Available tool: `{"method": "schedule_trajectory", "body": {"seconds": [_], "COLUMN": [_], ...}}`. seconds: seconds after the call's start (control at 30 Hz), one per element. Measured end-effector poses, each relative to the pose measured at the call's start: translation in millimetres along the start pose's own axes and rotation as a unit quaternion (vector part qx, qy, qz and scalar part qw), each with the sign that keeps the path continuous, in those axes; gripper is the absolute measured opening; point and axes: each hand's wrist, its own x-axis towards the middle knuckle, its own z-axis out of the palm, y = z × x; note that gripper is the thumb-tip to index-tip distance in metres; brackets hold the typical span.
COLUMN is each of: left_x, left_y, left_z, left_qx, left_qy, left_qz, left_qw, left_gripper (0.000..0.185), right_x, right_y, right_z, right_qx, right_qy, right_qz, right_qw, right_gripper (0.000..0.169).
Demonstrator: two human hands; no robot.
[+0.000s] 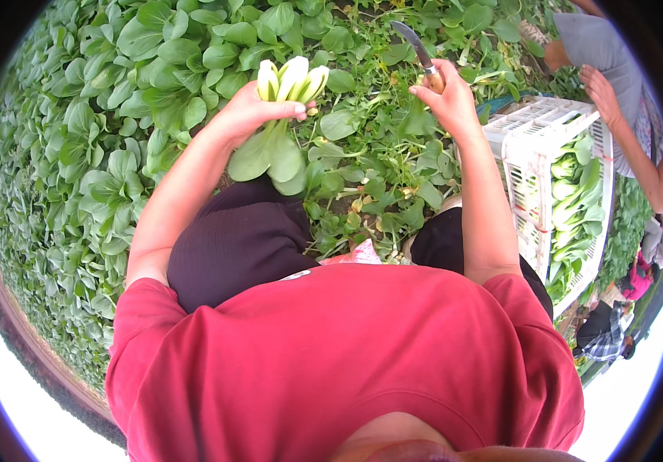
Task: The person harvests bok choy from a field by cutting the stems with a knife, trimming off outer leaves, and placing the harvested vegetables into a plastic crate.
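Note:
My left hand (pixel 256 112) is closed around a small bunch of bok choy (pixel 292 81). Its pale stem bases point away from me, and its green leaves hang toward my knee. My right hand (pixel 451 98) grips the wooden handle of a curved harvesting knife (pixel 415 43), blade pointing up and to the left, apart from the bunch. Just under the right hand is a blurred green leaf (pixel 417 118); I cannot tell whether the fingers hold it. Between the hands, cut leaves and low weeds (pixel 366 127) cover the soil.
Dense standing bok choy plants (pixel 129 104) fill the left side. To my right, a white plastic crate (pixel 524 167) holds stacked bok choy (pixel 574 202). Beyond it a co-worker's hand (pixel 599 92) reaches near its rim. A red-and-white bag (pixel 360 253) lies between my knees. More people (pixel 605 332) are farther off.

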Motion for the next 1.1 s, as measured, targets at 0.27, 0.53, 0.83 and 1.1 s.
{"method": "schedule_trajectory", "body": {"seconds": [0.27,0.53,0.83,1.1], "left_x": [22,37,92,97], "left_y": [-23,-28,-2,-5], "left_z": [40,-12,-30,-57], "left_qx": [-0.021,0.252,0.799,0.792], "left_qy": [0.044,-0.008,0.051,0.088], "left_qz": [0.046,-0.064,0.003,-0.022], "left_qw": [0.998,0.966,0.599,0.604], "left_gripper": [0.046,0.040,0.024,0.024], "right_x": [-25,0,123,167], "right_y": [-64,-17,-11,64], "right_z": [68,90,136,146], "right_qx": [0.525,0.343,-0.233,0.131], "right_qy": [-0.137,-0.151,-0.189,-0.034], "right_qz": [0.163,0.191,-0.059,0.193], "right_qw": [0.824,0.907,0.952,0.972], "right_gripper": [0.018,0.029,0.028,0.032]}}
